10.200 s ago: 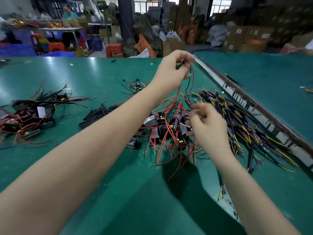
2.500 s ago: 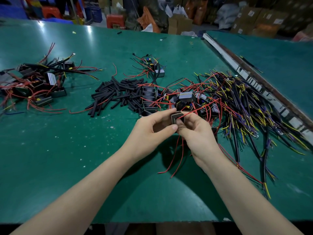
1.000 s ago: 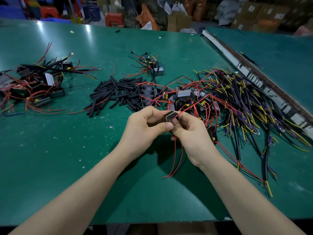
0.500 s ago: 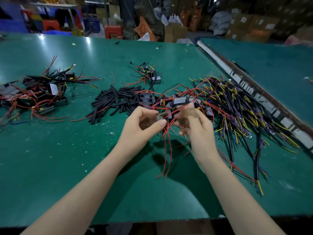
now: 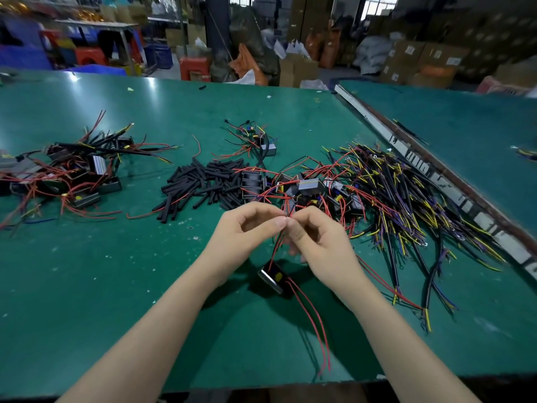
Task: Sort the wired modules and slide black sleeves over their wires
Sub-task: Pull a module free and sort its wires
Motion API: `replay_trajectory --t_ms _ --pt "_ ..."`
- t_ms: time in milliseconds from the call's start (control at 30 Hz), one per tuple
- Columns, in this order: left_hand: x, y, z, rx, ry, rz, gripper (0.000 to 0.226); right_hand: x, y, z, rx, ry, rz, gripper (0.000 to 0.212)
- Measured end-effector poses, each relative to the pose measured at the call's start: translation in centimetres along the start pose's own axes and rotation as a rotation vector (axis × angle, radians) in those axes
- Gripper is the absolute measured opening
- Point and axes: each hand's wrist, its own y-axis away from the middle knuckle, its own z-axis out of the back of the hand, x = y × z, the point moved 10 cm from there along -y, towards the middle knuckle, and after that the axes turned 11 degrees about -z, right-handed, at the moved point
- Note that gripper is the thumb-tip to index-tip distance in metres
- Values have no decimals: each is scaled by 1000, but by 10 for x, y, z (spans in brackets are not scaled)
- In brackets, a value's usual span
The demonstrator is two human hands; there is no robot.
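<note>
— Bright overhead light: white glare on the green table [image 5: 72, 78], upper left of the frame.
— Dark shadows beneath the forearms, lower centre (soft-edged). Background boxes [image 5: 421, 59] blurred; edges bow, wide-angle.

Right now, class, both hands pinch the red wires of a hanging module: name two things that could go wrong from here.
1. The module hangs by thin red wires pinched by the left hand and right hand; its weight may strain the joints, or it may slip.
2. Its loose wire ends trail near the table edge and could snag. The mixed wire pile close by might tangle in.
</note>
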Motion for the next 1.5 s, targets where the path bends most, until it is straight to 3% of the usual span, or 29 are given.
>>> replay_trajectory --t_ms 133,233,400,533,633,800,833,900,1000,1100,1300,1400,1500 --pt "11 1 3 15 3 101 11 15 5 -11 102 152 74 16" --pt "5 0 4 27 75 89 12 24 9 -13 61 233 116 15" --pt "-2 -3 14 -22 181 58 18 48 20 -1 -180 238 240 15" --pt "-4 -3 9 51 259 59 16 57 26 4 -360 228 325 13" --pt "-6 -5 11 22 324 63 18 48 21 9 -401 91 260 9" --pt "-8 -11 47 -283 682 34 10 25 9 20 -368 -480 52 5" --pt "-7 -11 54 -341 753 31 4 25 7 19 -336 -583 36 7" --pt "-1 -10 64 -421 815 45 16 30 0 9 -195 -718 27 9" --pt "12 -7 74 -531 794 110 22 31 -7 -13 -40 -735 -29 7" --pt "24 -4 83 -567 667 219 23 9 -15 -30 -72 -671 -167 21" --pt "43 8 110 -383 442 397 24 -18 -27 -52 -41 -385 -295 22" --pt "46 11 115 -243 308 372 23 -26 -35 -63 -31 -356 -347 20" --pt "46 8 117 -228 307 324 24 -29 -46 -81 59 -236 -411 20"
